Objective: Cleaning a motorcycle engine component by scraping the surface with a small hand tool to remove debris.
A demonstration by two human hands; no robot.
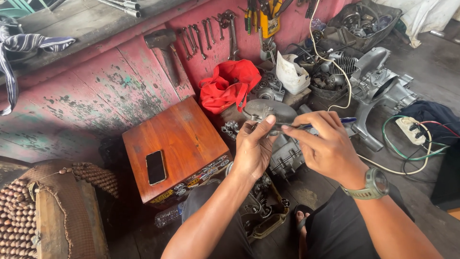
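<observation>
Left hand [252,148] closed around a small grey metal part [274,129], thumb pressed on top. Right hand [325,144] pinched on a slim blue-handled tool [335,122], tip laid against the part. Both held in the air just right of the wooden box [179,144], above an engine casing [286,156] of dull cast aluminium.

Little free room: box edge close on the left of the hands, casing directly below, knees near the bottom edge. Open floor only far right of the box, past a second cast casing [381,84] and looped green and white cables [407,153].

Box: reddish-brown varnished wood, square corners, smooth lid. Black smartphone [155,167] flat on the lid near the front edge. Row of small coloured stickers [191,184] along the front face, mostly yellow, white and black.

Behind the box: red painted wall [110,81], paint flaking to green and grey. Hammer [165,50] and row of spanners [199,33] hung above the box. Crumpled red cloth bag [227,86] right of the box's rear corner. Left of the box: beaded seat cover [19,211], brown wooden beads.

Olive wristwatch [373,184] on the right wrist.
</observation>
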